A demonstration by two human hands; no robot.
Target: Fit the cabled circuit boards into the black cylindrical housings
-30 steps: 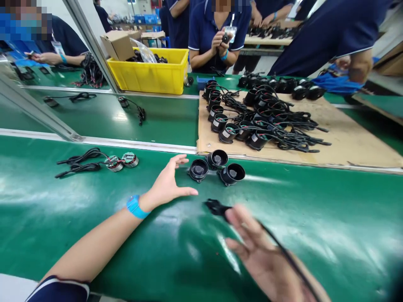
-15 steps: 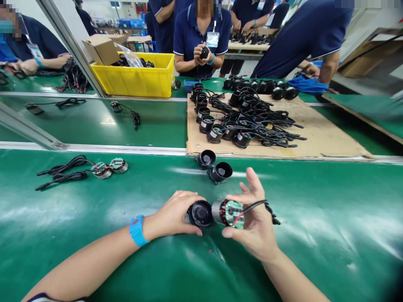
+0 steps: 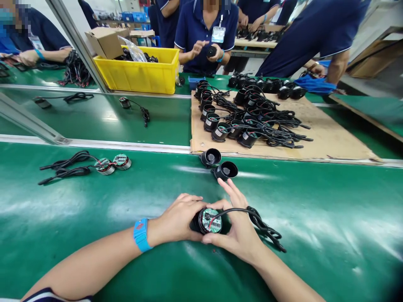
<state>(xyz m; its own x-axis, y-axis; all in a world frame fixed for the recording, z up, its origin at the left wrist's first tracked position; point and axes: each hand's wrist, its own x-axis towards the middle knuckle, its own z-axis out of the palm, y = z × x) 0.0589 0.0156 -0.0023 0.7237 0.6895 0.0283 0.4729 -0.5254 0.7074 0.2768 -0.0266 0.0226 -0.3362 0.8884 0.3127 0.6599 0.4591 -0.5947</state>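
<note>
My left hand (image 3: 181,218), with a blue band on its wrist, is wrapped round a black cup-shaped housing (image 3: 195,222). A motor with a green circuit board (image 3: 211,220) sits at the housing's mouth, board side facing me; how deep it goes is hidden. My right hand (image 3: 237,226) grips the motor by thumb and forefinger, its other fingers stretched out. From the board a black cable (image 3: 264,228) with red wire at its root runs over my right hand to the mat. Just beyond my hands stand two more black housings (image 3: 226,170), open side up.
Two motors with boards (image 3: 122,161) and coiled cables lie at left. Beyond a white rail, cardboard (image 3: 330,138) bears several cabled housings (image 3: 220,132). A yellow bin (image 3: 138,75) stands behind, near a metal post (image 3: 78,42). A co-worker (image 3: 204,37) opposite holds a black part.
My right hand has brought the motor leftward to the housing in my left hand. Its cable now trails over the mat. The co-worker opposite has taken one hand off the black part.
</note>
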